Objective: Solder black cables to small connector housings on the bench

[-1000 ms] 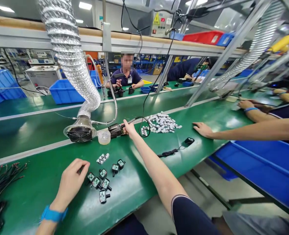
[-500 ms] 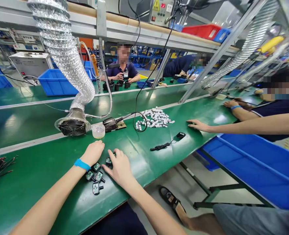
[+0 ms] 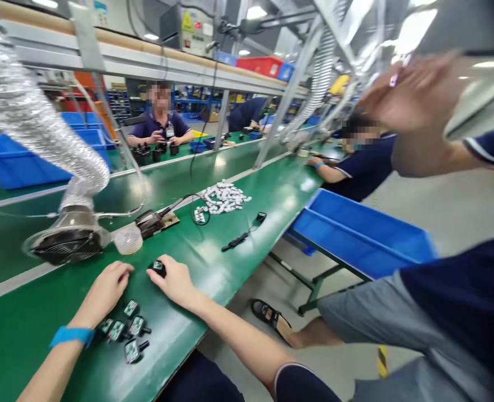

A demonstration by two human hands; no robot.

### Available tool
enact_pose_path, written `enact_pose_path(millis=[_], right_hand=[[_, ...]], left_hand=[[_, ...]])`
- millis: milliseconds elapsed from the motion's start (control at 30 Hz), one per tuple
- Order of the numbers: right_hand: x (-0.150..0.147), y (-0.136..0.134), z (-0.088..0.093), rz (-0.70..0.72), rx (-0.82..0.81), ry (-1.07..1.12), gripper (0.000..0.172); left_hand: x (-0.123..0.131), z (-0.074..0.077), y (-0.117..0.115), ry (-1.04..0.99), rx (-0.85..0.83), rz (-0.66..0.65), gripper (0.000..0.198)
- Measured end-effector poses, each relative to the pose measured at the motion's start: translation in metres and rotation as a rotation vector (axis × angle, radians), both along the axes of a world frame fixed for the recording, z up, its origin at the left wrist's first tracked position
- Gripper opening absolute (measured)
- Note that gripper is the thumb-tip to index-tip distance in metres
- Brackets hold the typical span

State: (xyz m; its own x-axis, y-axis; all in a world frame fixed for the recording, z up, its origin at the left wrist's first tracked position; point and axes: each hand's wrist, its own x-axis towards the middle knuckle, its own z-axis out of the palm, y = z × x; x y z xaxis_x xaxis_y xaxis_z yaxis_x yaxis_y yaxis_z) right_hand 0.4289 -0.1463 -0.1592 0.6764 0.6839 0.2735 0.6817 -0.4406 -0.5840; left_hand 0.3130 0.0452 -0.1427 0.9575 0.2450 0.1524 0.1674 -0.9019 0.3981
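Between the thumb and fingers of my right hand [image 3: 177, 282] is a small black housing [image 3: 158, 268] with a green circuit board showing in it, held at the green tabletop [image 3: 196, 262]. To its left, my left hand [image 3: 108, 287] lies low over the table, a blue band round its wrist. Its fingers are curled together, and whatever may be under them is hidden. Several similar black housings [image 3: 133, 350], open with boards and short black stubs showing, lie beside my left wrist.
A fan with a silver duct [image 3: 68, 243], a round translucent tub [image 3: 128, 240] and a black tool [image 3: 150, 223] stand behind my hands. Farther right are a heap of white parts [image 3: 224, 196] and a bundled black cable [image 3: 236, 241]. A person's raised hand [image 3: 414, 95] and a blue bin [image 3: 364, 234] are at right.
The view has swung right. My right hand has moved away from the housings with one in its grip. The person at right has lifted a hand from the table.
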Motion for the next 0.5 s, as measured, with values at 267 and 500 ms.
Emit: enact_pose_path(millis=[267,500], right_hand=[[0.007,0.019,-0.01,0.066,-0.107,-0.342,0.053],[0.007,-0.008,-0.011,0.048,-0.173,-0.404,0.051]], left_hand=[[0.013,-0.015,0.027,-0.006,0.032,-0.021,0.032],[0.026,-0.002,0.031,0.06,0.129,0.016,0.025]])
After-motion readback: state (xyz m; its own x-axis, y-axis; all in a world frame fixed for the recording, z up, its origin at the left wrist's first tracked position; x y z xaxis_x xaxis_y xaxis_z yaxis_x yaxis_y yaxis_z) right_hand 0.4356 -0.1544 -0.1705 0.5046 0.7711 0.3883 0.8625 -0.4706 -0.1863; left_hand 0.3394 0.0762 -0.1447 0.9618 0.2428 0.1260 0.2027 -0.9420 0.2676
